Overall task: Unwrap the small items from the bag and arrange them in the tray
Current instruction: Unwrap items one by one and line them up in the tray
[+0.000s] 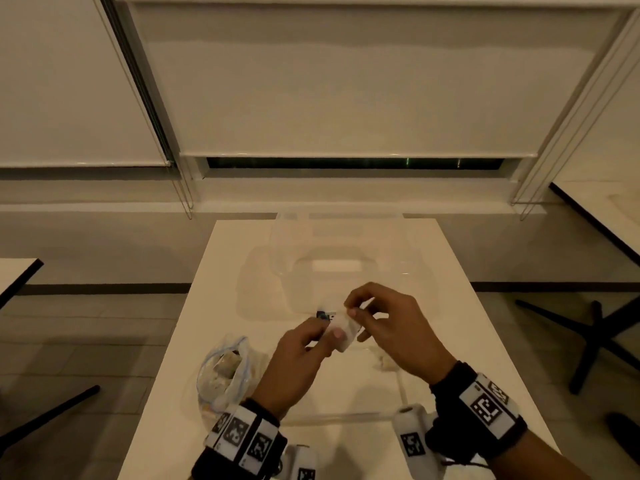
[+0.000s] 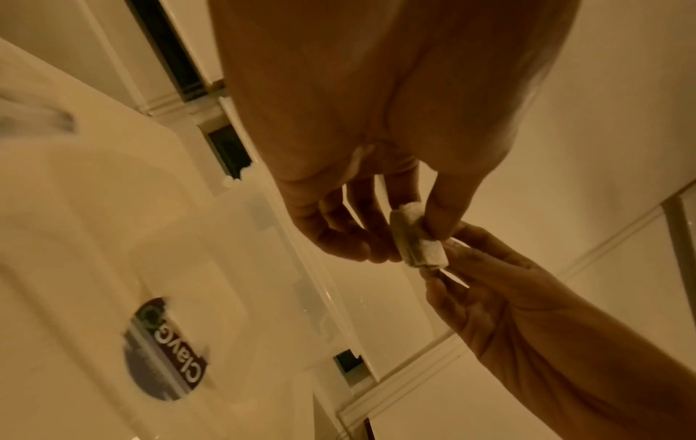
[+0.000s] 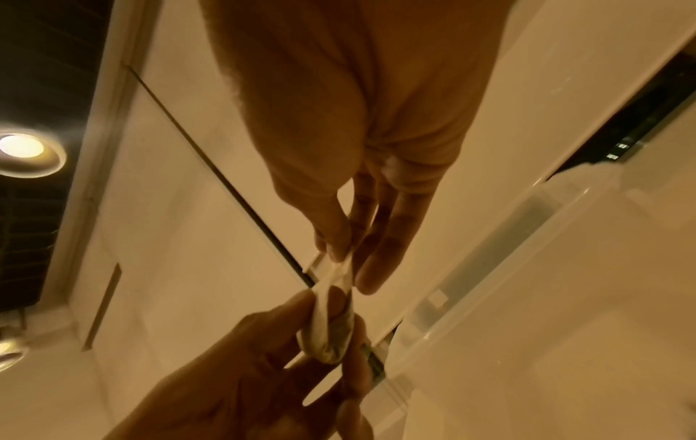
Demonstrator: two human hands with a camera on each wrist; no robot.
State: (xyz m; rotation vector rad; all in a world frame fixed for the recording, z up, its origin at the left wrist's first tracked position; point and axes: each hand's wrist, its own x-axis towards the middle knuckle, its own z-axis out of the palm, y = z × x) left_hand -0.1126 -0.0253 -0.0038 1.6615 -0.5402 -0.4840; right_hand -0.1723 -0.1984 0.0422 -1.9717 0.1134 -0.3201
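A small item in white wrapping [image 1: 341, 332] is held over the white table, above a clear shallow tray [image 1: 346, 416]. My left hand [image 1: 330, 337] pinches the item [image 2: 416, 238] between thumb and fingers. My right hand [image 1: 351, 311] pinches a loose strip of the wrapper [image 3: 339, 269] between thumb and forefinger and holds it stretched away from the item [image 3: 331, 330]. A greenish-brown body shows under the wrapping. The open zip bag [image 1: 223, 372] with several more wrapped items lies on the table, left of my left wrist.
A clear plastic container [image 1: 332, 265] with a dark round sticker [image 2: 165, 348] stands at the table's far side. A crumpled white wrapper [image 1: 384, 360] lies under my right hand. Other tables and dark chair legs [image 1: 595, 341] stand to the sides.
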